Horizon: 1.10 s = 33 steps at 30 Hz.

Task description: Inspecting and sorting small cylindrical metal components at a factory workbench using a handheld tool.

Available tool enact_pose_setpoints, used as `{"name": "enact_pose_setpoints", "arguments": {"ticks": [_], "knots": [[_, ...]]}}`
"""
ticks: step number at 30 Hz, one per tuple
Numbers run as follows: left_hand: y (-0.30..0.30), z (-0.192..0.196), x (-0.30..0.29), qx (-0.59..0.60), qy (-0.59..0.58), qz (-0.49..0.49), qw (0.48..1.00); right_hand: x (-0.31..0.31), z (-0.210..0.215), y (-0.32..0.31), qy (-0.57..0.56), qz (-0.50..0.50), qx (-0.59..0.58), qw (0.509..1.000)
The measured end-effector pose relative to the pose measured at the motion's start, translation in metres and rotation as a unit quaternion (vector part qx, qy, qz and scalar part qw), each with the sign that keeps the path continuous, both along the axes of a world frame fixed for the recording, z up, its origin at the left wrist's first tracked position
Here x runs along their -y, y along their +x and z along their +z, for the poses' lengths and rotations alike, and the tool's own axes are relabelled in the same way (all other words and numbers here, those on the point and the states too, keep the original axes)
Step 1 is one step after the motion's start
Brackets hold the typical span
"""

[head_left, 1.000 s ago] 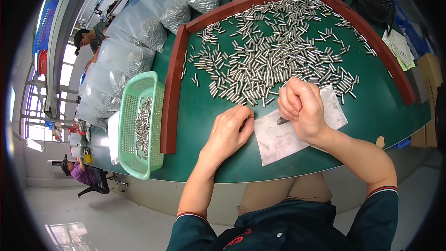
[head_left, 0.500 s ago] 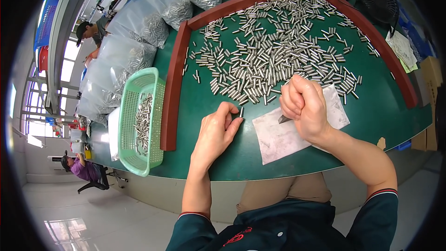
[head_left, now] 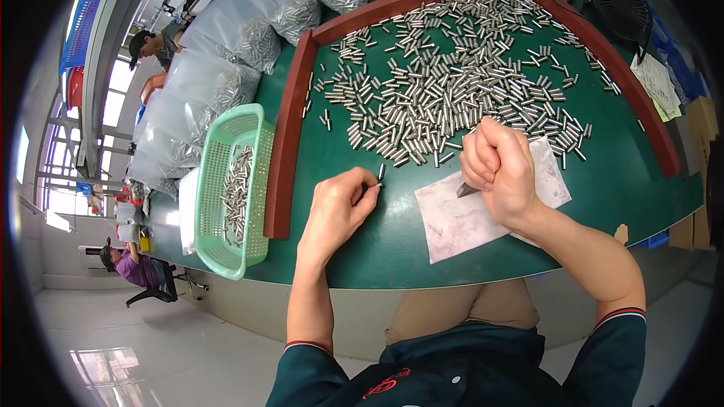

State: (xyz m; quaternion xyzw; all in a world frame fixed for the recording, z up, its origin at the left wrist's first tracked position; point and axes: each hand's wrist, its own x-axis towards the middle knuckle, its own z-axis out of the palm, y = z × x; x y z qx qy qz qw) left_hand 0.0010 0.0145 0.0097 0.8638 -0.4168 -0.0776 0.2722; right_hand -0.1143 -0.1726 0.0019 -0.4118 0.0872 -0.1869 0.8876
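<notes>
My left hand [head_left: 338, 209] is closed, thumb and index finger pinching a small metal pin [head_left: 381, 171] upright just above or on the green table; which of the two I cannot tell. Closed in a fist, my right hand [head_left: 504, 173] grips a grey pointed tool [head_left: 466, 191], whose tip juts out below the little finger; the rest is hidden in the palm. Beneath this fist lies a smudged white cloth or paper sheet [head_left: 456, 226]. A broad heap of loose metal pins [head_left: 445, 94] spreads just beyond both hands.
Dark red wooden rails [head_left: 285, 158] border the heap. Left of them stands a green plastic basket [head_left: 256, 245] with pins inside. Clear bags of pins [head_left: 253, 41] line the table's left and far sides. A black fan [head_left: 620, 6] stands far right. Two people are at the left.
My left hand has shifted left and slightly nearer, with the pin now at its fingertips. My right fist stays nearly in place over the sheet.
</notes>
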Motion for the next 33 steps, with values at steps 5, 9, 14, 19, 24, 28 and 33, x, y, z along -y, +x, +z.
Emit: {"name": "enact_pose_setpoints", "arguments": {"ticks": [5, 9, 14, 19, 24, 28, 33], "knots": [[0.007, -0.006, 0.010, 0.027, -0.037, 0.109, 0.993, 0.001, 0.000, -0.001, 0.021, 0.015, 0.010, 1.000], [0.003, -0.011, 0.018, 0.021, -0.007, 0.107, 0.994, 0.002, 0.001, -0.001, 0.023, 0.015, 0.009, 1.000], [-0.004, -0.008, 0.018, 0.057, 0.015, 0.071, 0.996, 0.003, 0.000, -0.001, 0.026, 0.014, 0.002, 1.000], [0.001, -0.011, 0.014, 0.225, 0.024, -0.051, 0.973, 0.002, 0.001, -0.001, 0.021, 0.019, 0.009, 1.000], [0.012, -0.017, 0.019, 0.215, -0.066, -0.088, 0.970, 0.002, 0.000, -0.001, 0.024, 0.018, 0.013, 0.999], [0.005, -0.023, 0.015, 0.068, -0.153, -0.036, 0.985, 0.001, -0.001, 0.000, 0.026, 0.016, 0.003, 1.000], [-0.001, -0.023, 0.013, -0.078, -0.269, -0.031, 0.959, 0.001, 0.002, -0.001, 0.016, 0.015, 0.002, 1.000]]}}
